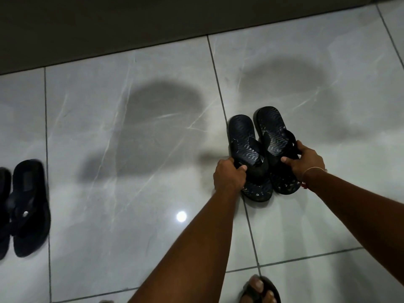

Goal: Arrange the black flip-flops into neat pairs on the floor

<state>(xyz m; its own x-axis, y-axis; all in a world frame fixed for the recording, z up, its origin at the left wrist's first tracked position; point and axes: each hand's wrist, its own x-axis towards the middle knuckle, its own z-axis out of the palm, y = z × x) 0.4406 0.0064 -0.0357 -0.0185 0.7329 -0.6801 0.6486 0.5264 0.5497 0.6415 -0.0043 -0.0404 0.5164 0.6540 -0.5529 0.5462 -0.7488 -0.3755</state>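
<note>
Bare forearms, thin wrist string [313,169], dark sandal [272,288] on foot.

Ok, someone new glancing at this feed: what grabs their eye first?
Both hands, centre right: the left hand and right hand each grip a strap of the patterned black flip-flops, side by side on the grey tile floor. Another black pair lies at the far left edge.

Probably a home entryway: glossy marble-look floor tiles [131,149] (dim light), flip-flops [28,206] lined up.

Four black flip-flops [244,147] lie on the floor, with two hands [229,174] and one sandalled foot [260,289].
</note>
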